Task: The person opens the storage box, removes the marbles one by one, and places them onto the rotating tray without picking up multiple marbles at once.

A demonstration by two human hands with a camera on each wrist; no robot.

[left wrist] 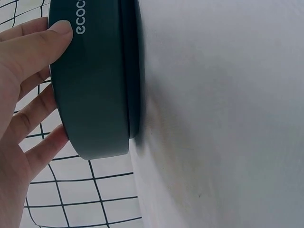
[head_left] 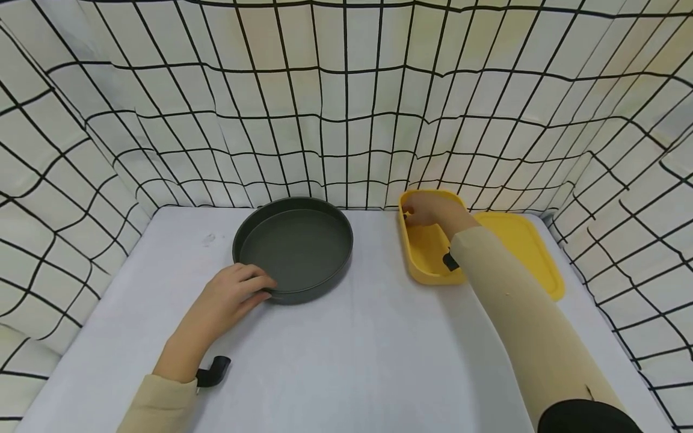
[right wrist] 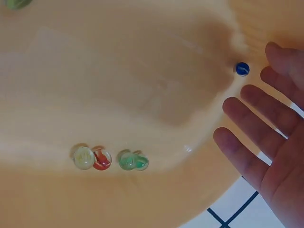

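A dark round pan (head_left: 298,246) lies on the white table, left of the middle. My left hand (head_left: 233,294) grips its near-left rim, the thumb against the outer wall and the fingers over the edge. In the left wrist view, pale letters mark the wall of the pan (left wrist: 95,95). My right hand (head_left: 433,210) reaches into a yellow container (head_left: 433,279). Its fingers are spread and fairly straight in the right wrist view, close to a blue marble (right wrist: 242,69) but apart from it. A red marble (right wrist: 102,159), a pale yellowish marble (right wrist: 84,157) and green marbles (right wrist: 127,160) lie along the container's side.
A flat yellow lid (head_left: 522,252) lies right of the container, partly behind my right sleeve. Black wire grid (head_left: 346,114) with white backing stands behind the table and on both sides. Another green marble (right wrist: 18,3) shows at the top left corner of the right wrist view.
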